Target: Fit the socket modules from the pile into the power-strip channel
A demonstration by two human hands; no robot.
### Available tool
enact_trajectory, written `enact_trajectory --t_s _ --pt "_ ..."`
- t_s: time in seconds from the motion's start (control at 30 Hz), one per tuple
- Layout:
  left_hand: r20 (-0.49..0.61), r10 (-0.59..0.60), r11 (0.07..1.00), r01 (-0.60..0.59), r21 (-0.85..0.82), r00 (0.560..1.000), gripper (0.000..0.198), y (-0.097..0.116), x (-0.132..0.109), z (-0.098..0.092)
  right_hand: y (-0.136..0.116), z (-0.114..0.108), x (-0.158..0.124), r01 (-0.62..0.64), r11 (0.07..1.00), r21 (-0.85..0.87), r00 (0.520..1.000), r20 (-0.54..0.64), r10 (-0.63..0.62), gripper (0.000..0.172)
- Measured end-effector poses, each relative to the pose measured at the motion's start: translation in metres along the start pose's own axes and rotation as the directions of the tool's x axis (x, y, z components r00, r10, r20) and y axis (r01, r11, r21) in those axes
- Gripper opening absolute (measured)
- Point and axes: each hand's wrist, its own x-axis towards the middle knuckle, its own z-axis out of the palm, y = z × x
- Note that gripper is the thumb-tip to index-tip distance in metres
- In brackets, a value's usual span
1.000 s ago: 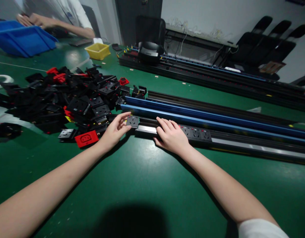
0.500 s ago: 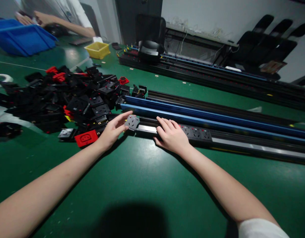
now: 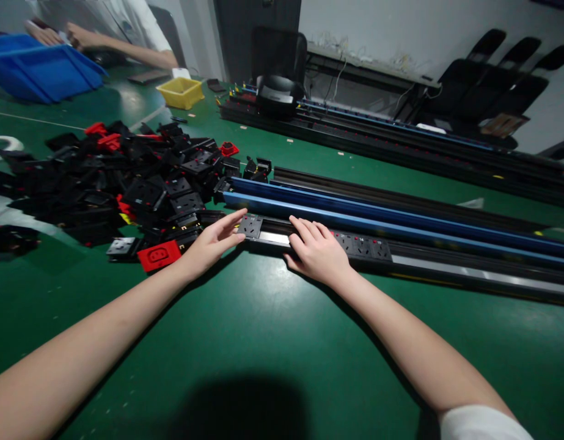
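Dim room, plain wall (image 3: 377,27) at the back, and a big green table (image 3: 267,311) covered in parts. Across it sits a person (image 3: 142,24) by a blue bin (image 3: 47,73), and there's a yellow bin (image 3: 179,95) nearby.

Up front, the left hand (image 3: 207,249) has its thumb and fingertips a little apart, with the end of a black socket (image 3: 251,227) pinched between them. That socket is at the left end of the nearest black rail (image 3: 456,269), face up and looking about level with the channel. Can't tell if it's properly seated. The right hand (image 3: 319,252) is draped over the same rail, fingers across the top and thumb on the near side, so half closed around it. How hard it's pressing, no clue. A row of sockets (image 3: 364,245) pokes out to its right, and there's a bare bit of channel on its left.

What would worry me: if the socket goes in skewed, it could jam on the channel edges. If the right hand eases off, the rail might skid or bump the blue rail (image 3: 401,223) just behind. And fingertips could get nipped in that gap. The messy socket heap (image 3: 139,192) is close enough to snag the left hand too.
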Motion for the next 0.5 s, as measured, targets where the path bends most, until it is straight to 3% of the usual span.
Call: enact_trajectory --t_s 0.13,0.27,0.4,0.5 --pt "0.039 -0.012 0.996 0.008 0.089 0.999 0.086 0.0007 -0.0037 0.004 0.0005 -0.001 0.0002 -0.009 0.999 0.034 1.0 0.013 0.009 0.031" --pt "0.035 -0.001 0.987 -0.005 0.163 0.999 0.083 0.0007 -0.0038 0.0035 0.0025 -0.0039 0.0007 -0.068 0.981 0.185 0.998 0.008 0.067 0.044" --pt "0.04 0.077 0.947 -0.085 0.31 0.996 0.074 -0.0028 -0.0007 -0.0002 0.0034 -0.0057 0.0023 -0.169 0.935 0.312 0.984 0.005 0.177 0.065" --pt "0.1 0.114 0.906 -0.145 0.399 0.988 0.072 -0.0047 0.0004 -0.0008 0.002 -0.0065 0.0035 -0.261 0.925 0.278 0.965 0.051 0.257 0.071"
